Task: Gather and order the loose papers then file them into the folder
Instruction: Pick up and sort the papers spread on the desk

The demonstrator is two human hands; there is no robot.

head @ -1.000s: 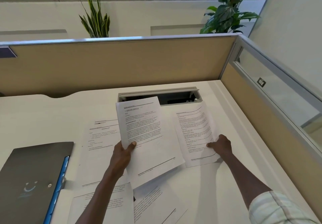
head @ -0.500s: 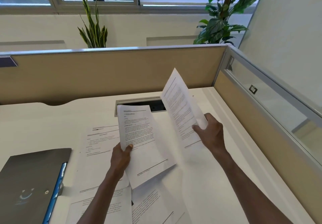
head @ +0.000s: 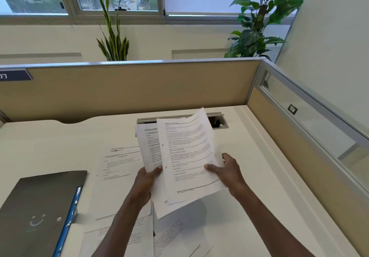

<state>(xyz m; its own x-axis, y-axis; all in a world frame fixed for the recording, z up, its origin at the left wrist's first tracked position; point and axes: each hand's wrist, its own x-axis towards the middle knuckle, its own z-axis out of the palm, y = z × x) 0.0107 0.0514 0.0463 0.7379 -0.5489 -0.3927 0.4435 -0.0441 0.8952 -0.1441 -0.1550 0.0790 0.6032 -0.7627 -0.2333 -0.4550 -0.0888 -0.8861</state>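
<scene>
Above the white desk (head: 50, 146) I hold two printed sheets. My left hand (head: 146, 182) grips the back sheet (head: 146, 146) at its lower left edge. My right hand (head: 225, 171) pinches the front sheet (head: 187, 156) at its right edge, thumb on the text, and this sheet overlaps the back one. Several loose printed pages lie flat on the desk: one page (head: 119, 162) left of my hands, and others (head: 171, 236) near the front edge between my forearms. The dark grey folder (head: 38, 210) with a blue spine lies shut at the lower left.
A cable slot (head: 216, 119) with a grey rim opens in the desk behind the held sheets. Tan partition walls (head: 129, 88) close off the back and right sides. Two potted plants (head: 113, 36) stand beyond the partition under the windows.
My right hand lifted the sheet from the right side of the desk and brought it leftward, over the sheet in my left hand. The view tilted up.
</scene>
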